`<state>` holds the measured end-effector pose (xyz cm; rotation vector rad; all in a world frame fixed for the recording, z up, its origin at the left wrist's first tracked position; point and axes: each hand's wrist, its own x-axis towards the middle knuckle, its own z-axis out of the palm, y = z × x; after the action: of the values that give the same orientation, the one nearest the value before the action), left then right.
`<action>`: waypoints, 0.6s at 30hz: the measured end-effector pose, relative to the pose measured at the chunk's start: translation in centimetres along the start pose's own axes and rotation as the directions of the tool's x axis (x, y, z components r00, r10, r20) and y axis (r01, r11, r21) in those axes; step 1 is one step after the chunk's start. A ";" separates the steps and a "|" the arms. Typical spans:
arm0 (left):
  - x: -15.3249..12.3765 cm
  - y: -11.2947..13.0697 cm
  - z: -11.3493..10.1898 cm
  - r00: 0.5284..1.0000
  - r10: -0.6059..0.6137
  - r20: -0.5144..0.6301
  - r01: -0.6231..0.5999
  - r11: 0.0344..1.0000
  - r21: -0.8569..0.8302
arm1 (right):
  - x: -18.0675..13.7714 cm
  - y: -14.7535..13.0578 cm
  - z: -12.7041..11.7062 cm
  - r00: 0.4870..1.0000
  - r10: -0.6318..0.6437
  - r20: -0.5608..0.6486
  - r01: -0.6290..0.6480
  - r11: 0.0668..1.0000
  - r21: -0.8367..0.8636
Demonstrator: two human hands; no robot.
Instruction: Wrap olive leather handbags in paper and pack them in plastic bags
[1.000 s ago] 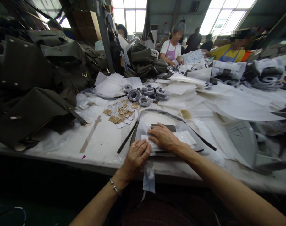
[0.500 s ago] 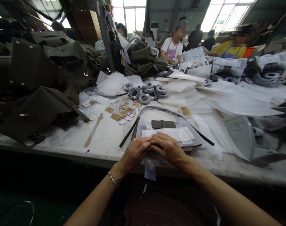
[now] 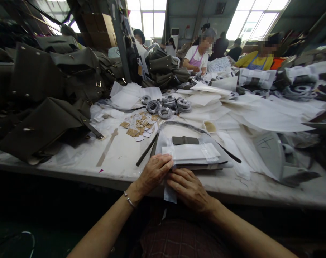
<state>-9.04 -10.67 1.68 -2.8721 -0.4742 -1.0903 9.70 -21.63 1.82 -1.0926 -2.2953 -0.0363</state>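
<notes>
My left hand (image 3: 154,173) rests at the near table edge, fingers curled down onto the left end of a flat dark piece wrapped in white paper and clear film (image 3: 191,154). My right hand (image 3: 188,190) lies just below it at the edge, fingers pressed on a hanging strip of clear film (image 3: 169,193). A small dark olive folded part (image 3: 185,140) lies beyond the wrapped piece. A thin dark strap (image 3: 146,151) runs diagonally beside my left hand.
Olive-green bags (image 3: 42,125) are piled at the left. Brown and white tags (image 3: 138,125) and grey cord coils (image 3: 165,105) lie mid-table. White paper sheets (image 3: 259,114) cover the right. Other people (image 3: 197,53) work at the far end.
Both hands have slid back toward me, from on top of the wrapped piece to the table edge. The right hand moved lower, below the left.
</notes>
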 end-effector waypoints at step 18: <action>-0.1 0.1 0.3 0.998 -0.016 0.065 0.009 0.995 0.104 | 0.9 -2.3 0.4 0.988 0.155 -0.002 -0.146 0.939 0.313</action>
<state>-8.83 -10.73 1.39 -2.8252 -0.5362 -0.9455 7.40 -22.41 2.47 -1.0876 -2.0960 0.3590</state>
